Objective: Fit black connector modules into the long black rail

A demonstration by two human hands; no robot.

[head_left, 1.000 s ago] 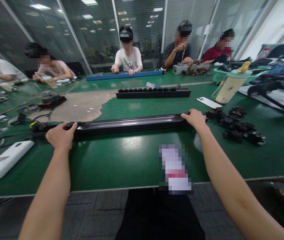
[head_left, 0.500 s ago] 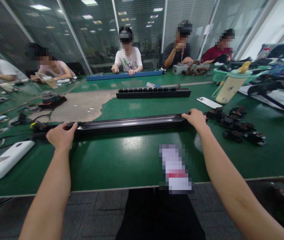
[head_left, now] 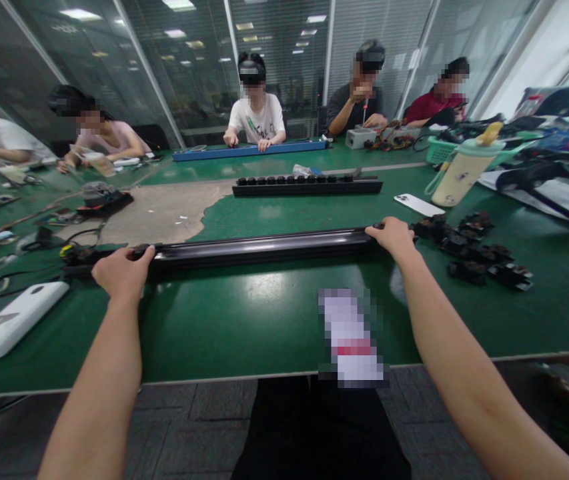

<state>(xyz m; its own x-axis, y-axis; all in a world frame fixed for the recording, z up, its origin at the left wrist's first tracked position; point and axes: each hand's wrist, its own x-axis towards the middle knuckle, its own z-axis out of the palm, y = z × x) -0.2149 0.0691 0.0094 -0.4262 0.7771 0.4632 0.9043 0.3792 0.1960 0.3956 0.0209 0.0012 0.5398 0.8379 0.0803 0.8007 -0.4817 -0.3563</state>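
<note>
I have both hands closed on the long black rail (head_left: 259, 247), my left hand (head_left: 123, 272) over its left end at 10 o'clock and my right hand (head_left: 395, 239) over its right end at 1 o'clock. It lies flat across the green table (head_left: 244, 327) at 12 o'clock. I judge it stiff, glossy and a little slippery, so the ends give the surest grip. At 2 o'clock sits a green basket (head_left: 438, 152); I cannot tell its contents.
</note>
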